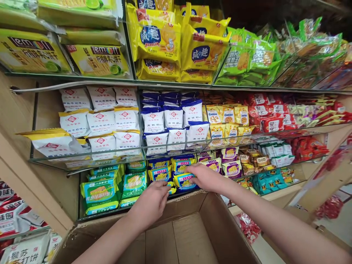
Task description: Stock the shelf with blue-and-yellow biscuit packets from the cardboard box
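On the bottom shelf stand small blue-and-yellow biscuit packets in a glass-edged compartment. My right hand reaches in from the right, its fingertips closed on the right edge of a front biscuit packet. In front of the left stack is my left hand, with its fingers curled together. A bit of yellow wrapper shows at those fingertips; whatever they grip is mostly hidden. Below both hands sits an open cardboard box, and its visible floor is bare cardboard.
Green soda biscuit packets fill the compartment to the left. Purple-and-yellow packets lie to the right. A glass shelf lip with white biscuit packets runs just above the hands. A wooden side panel bounds the left.
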`<state>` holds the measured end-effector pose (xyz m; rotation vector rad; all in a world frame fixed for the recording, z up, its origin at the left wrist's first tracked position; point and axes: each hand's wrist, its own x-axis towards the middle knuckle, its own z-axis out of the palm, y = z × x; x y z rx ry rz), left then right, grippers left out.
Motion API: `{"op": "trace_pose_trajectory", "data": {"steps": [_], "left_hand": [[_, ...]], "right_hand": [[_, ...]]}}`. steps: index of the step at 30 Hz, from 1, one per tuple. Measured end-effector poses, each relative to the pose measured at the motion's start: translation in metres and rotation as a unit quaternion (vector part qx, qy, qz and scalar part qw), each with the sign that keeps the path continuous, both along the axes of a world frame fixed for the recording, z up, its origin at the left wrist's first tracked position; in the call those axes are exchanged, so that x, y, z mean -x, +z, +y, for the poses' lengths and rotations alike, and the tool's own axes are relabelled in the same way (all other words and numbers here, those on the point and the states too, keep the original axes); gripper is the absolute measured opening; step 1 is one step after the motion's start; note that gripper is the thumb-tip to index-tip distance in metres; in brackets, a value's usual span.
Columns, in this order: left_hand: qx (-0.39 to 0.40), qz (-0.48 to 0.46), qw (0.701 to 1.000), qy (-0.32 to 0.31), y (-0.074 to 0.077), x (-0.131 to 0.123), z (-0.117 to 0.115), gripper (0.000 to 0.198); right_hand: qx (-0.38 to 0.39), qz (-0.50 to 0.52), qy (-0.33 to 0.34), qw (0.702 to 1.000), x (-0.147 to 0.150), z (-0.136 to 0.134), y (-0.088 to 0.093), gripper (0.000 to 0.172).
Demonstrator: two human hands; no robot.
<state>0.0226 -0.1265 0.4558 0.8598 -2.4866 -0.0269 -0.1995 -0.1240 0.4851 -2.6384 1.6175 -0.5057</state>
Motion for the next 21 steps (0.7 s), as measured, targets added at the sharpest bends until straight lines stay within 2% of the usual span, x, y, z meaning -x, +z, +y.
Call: {"op": "trace_pose_trajectory", "data": {"steps": [5, 8, 11, 16, 21], "left_hand": [[-0.022, -0.018, 1.000, 0.010, 0.001, -0.016, 0.011, 0.028], [-0.021, -0.029, 0.999, 0.021, 0.001, -0.029, 0.016, 0.029], [0.014, -0.031, 0.999, 0.027, 0.002, -0.037, 0.018, 0.029], [0.126, -0.068, 0.988, 0.060, 0.004, -0.040, 0.016, 0.030], [0.212, -0.128, 0.960, 0.134, 0.007, -0.036, 0.012, 0.037]], "right_hand": [[-0.019, -0.108, 0.010, 0.994, -0.006, 0.005, 0.013, 0.027], [-0.022, -0.167, 0.021, 0.985, -0.023, 0.002, 0.021, 0.026], [0.002, -0.194, 0.028, 0.981, -0.047, -0.010, 0.019, 0.028], [0.089, -0.100, 0.034, 0.990, -0.073, -0.027, -0.002, 0.028], [0.168, -0.032, -0.010, 0.985, -0.076, -0.023, -0.010, 0.014]]}}
